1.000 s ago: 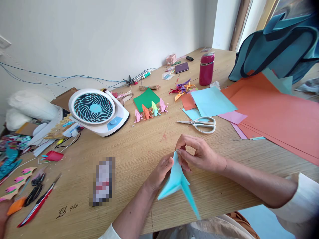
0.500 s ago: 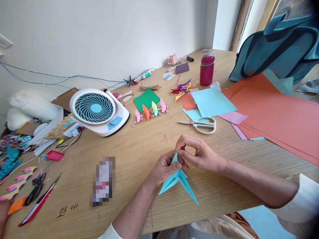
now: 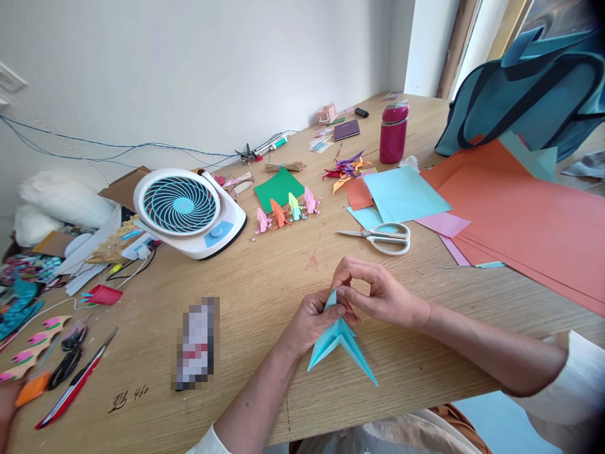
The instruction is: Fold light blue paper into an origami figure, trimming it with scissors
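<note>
Over the near part of the bench (image 3: pixel 236 353), the paper (image 3: pixel 339 331) is light blue and sharply creased, two long pointed flaps spreading nearest, its far end narrowing to a tip. The left hand (image 3: pixel 307 325) grips its middle, thumb on top; the right hand (image 3: pixel 380 296) pinches the tip between its fingers. Scissors (image 3: pixel 367 233) lie beyond, then four small folded figures (image 3: pixel 278 214)

Folded paper (image 3: pixel 337 330) is turquoise; scissor handles (image 3: pixel 377 239) white; square sheet (image 3: pixel 280 187) green; large sheets (image 3: pixel 529 221) orange; flask (image 3: pixel 392 140) magenta; fan (image 3: pixel 195 217) white, hub (image 3: pixel 184 205) blue.
</note>
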Motion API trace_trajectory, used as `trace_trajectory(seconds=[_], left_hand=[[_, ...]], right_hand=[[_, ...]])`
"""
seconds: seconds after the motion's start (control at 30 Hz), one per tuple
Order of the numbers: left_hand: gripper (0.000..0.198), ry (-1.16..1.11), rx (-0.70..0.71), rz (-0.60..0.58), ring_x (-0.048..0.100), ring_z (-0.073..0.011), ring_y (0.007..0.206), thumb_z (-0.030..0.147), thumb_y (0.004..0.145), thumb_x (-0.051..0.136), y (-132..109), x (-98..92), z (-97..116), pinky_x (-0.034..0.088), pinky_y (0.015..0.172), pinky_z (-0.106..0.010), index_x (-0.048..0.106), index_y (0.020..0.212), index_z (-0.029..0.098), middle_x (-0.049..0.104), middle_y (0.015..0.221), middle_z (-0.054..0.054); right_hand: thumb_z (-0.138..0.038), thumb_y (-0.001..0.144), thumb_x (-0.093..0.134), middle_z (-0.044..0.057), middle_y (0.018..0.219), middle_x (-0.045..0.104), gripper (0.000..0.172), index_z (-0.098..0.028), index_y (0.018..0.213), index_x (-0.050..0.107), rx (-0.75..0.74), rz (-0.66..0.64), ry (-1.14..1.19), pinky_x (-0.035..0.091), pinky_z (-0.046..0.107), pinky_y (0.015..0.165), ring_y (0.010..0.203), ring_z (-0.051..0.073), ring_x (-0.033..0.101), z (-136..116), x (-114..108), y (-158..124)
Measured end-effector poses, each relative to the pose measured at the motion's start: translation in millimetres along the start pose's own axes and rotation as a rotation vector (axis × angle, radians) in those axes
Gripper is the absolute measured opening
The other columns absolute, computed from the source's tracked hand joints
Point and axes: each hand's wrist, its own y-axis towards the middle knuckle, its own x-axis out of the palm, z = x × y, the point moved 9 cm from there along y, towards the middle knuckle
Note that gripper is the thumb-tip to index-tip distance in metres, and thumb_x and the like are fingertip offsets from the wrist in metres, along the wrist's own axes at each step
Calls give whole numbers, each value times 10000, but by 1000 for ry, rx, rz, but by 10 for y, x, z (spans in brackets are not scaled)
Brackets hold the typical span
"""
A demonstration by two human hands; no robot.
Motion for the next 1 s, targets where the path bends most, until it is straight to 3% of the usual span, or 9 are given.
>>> trace_trajectory(seconds=[0.37, 0.5, 0.67, 0.9, 1.0], left_hand=[[339, 109, 32, -25, 643, -166, 730, 432, 887, 648, -6, 43, 48, 504, 682, -262, 694, 761, 120, 678, 739, -64], [318, 111, 56, -28, 642, -150, 699, 407, 894, 647, 7, 47, 48, 510, 664, -254, 668, 748, 125, 663, 717, -46], [319, 153, 77, -45, 638, -147, 683, 391, 912, 623, 15, 58, 33, 518, 669, -263, 652, 738, 125, 645, 695, -36], [357, 180, 98, -84, 648, -171, 713, 483, 885, 633, -16, 88, 69, 510, 669, -272, 662, 815, 134, 659, 743, -47], [472, 230, 121, -73, 667, -201, 793, 560, 940, 491, -44, 86, 140, 505, 722, -289, 688, 930, 132, 699, 825, -89]], right_hand=[[-273, 901, 622, 9, 840, 596, 83, -190, 903, 626, 72, -39, 43, 546, 287, 720, 743, 134, 617, 75, 40, -6], [-259, 897, 617, 8, 824, 599, 77, -186, 871, 623, 111, -38, 86, 563, 258, 637, 701, 128, 648, 93, 56, -8], [-346, 919, 595, -10, 772, 596, 180, -176, 865, 570, 251, -98, 344, 518, 238, 425, 497, 129, 660, 189, 162, -41], [-349, 913, 618, -29, 674, 605, 200, -179, 834, 548, 259, -63, 416, 503, 239, 439, 469, 125, 641, 225, 148, -41], [-338, 922, 613, -51, 602, 573, 191, -186, 838, 533, 243, -46, 492, 469, 240, 435, 443, 120, 607, 230, 132, -26]])
